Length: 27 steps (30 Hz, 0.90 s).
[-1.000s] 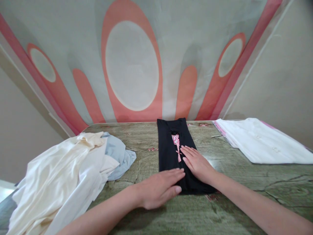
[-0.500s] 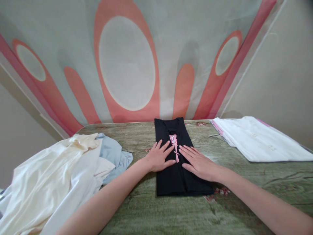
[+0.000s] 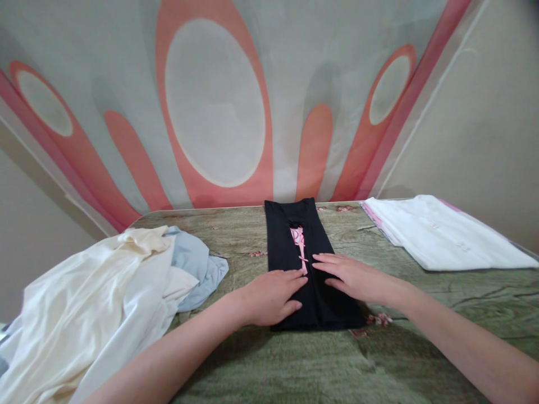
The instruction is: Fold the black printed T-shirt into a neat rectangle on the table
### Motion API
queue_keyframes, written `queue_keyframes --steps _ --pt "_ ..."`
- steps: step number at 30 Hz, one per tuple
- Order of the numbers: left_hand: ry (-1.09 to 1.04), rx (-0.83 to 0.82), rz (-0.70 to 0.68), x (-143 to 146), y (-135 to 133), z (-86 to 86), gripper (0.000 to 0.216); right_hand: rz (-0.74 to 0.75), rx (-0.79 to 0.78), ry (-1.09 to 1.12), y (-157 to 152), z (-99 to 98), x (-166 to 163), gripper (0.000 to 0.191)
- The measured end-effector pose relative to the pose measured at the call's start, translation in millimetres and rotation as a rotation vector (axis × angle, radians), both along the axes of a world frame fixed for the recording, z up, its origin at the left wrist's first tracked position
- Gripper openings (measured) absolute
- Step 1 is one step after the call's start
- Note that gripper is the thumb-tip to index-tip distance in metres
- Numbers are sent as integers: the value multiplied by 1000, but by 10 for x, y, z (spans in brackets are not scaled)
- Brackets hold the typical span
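A black garment with a pink and white print down its middle lies folded into a long strip on the table. Over its left side, below the print, rests my left hand, fingers stretched out and nothing held. On the right half of the cloth is my right hand, its fingers extended and slightly apart, also without anything in them. The lower edge of the garment shows flat on the tabletop between my forearms.
To the left, a loose heap of cream and white clothes overlaps a light blue garment. A folded white garment lies over pink cloth at the right. Behind the wood-patterned table hangs a grey and coral patterned backdrop.
My left hand has slid toward me down the black garment, its fingers now closer together. My right hand has shifted slightly right. The garment keeps its place.
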<state>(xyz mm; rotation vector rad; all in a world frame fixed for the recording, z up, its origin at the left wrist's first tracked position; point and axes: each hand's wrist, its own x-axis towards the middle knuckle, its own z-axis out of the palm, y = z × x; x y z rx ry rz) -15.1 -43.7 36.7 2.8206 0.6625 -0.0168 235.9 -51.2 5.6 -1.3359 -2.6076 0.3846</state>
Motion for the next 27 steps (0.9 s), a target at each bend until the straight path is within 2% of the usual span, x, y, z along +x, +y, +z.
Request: queue_keyframes --steps 5,12,16,18,20,23,25,27 --pt "-58 67 67 94 196 -24 47 67 -33 16 -150 144 -123 48" --pt "-57 85 -36 166 136 -177 46 168 -130 -42 -522 454 -231 53" --pt "-40 83 -39 138 85 -189 48 317 -300 27 -573 637 -164 49" --pt "-33 78 -47 126 67 -174 51 323 -368 74 -483 681 -101 46" --pt "-24 67 -74 117 43 -156 53 213 -335 113 -323 635 -13 41" --pt "-16 55 -81 113 -3 -144 57 -33 -119 137 -32 384 159 37" --pt "-14 53 -64 118 -32 -145 60 -69 -15 122 127 168 270 43" --pt "-12 47 -56 126 -62 -142 62 -35 17 136 219 -1 346 52"
